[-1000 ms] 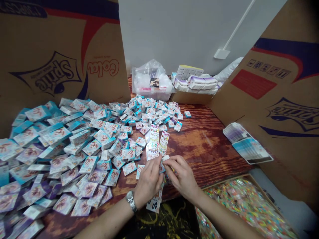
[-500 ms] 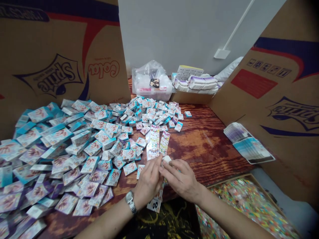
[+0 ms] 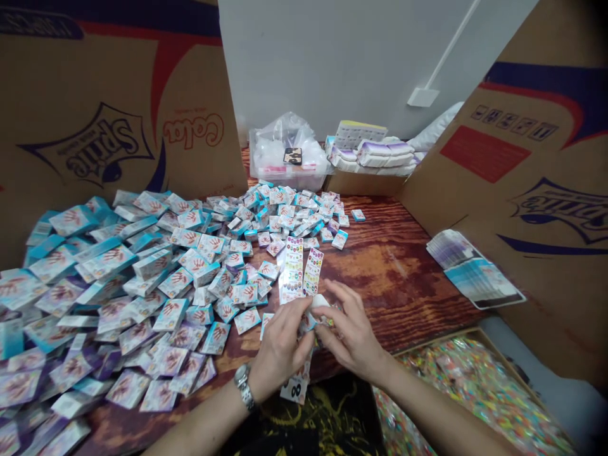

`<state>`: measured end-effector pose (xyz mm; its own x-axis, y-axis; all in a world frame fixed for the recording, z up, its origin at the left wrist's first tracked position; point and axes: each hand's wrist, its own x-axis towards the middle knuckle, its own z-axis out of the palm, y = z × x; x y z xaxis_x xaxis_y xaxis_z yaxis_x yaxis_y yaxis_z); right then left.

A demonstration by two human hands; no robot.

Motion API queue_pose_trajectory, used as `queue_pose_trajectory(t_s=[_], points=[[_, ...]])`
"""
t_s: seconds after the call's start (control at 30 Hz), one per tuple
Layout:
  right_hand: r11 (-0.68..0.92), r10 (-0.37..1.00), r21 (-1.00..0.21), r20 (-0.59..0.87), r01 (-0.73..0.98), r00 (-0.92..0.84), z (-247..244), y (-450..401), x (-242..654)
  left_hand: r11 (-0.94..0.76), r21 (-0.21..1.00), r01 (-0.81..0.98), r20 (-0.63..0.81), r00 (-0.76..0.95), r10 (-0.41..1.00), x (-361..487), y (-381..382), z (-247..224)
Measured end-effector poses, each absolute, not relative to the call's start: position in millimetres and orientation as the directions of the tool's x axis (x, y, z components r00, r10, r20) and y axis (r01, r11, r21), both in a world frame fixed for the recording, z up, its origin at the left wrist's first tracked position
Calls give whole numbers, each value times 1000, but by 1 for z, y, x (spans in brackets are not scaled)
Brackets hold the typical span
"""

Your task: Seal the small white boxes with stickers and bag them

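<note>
Near the table's front edge, my left hand (image 3: 284,339) is closed on a small box (image 3: 310,322) with a white flap and a bluish side. My right hand (image 3: 350,329) is at the box's right side, fingers curved and partly spread, with a small colourful piece near its fingertips. The fingers hide much of the box. Just beyond my hands lie a long sticker strip (image 3: 293,266) and a shorter one (image 3: 312,269). Below my left hand a card with a figure 8 (image 3: 295,387) hangs at the edge.
A large pile of small boxes (image 3: 114,259) covers the left. Cardboard cartons (image 3: 190,82) stand on both sides. Folded leaflets (image 3: 479,278) lie at right, above a box of colourful packets (image 3: 465,380). A plastic tub (image 3: 289,180) and a carton of packs (image 3: 365,183) stand behind.
My right hand's fingers have lifted and spread apart from my left hand. More of the small box and a colourful piece now show between them.
</note>
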<state>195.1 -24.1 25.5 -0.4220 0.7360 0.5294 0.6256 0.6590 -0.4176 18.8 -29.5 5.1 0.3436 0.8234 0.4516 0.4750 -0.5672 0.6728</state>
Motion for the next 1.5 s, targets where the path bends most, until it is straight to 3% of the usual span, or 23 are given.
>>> queue_pose_trajectory(t_s=[0.2, 0.33, 0.47, 0.6, 0.8, 0.93, 1.03, 1.27, 1.5], points=[[715, 694, -499, 420, 489, -585, 28, -15, 210, -568, 700, 432, 421, 393, 818, 21, -32, 6], [632, 736, -644, 327, 431, -593, 32, -14, 210, -551, 713, 433, 399, 395, 827, 23, -32, 5], [380, 908, -822, 244, 424, -341, 26, -21, 196, -555, 698, 452, 408, 386, 828, 23, -31, 3], [154, 986, -953, 130, 262, -104, 17, -27, 182, -593, 635, 495, 432, 409, 804, 22, -31, 1], [73, 990, -983, 51, 168, -131, 26, -29, 180, -610, 541, 579, 426, 437, 792, 21, -32, 2], [-16, 998, -996, -21, 85, -60, 26, -26, 176, -600, 519, 609, 437, 414, 798, 23, -33, -1], [-3, 1000, -988, -4, 154, -4, 23, -24, 173, -558, 533, 636, 424, 369, 827, 25, -34, -3], [182, 982, -916, 185, 357, -29, 25, -26, 168, -536, 495, 684, 403, 365, 839, 29, -34, -9], [58, 998, -954, 60, 293, -2, 25, -23, 169, -512, 439, 738, 388, 358, 849, 31, -39, -13]])
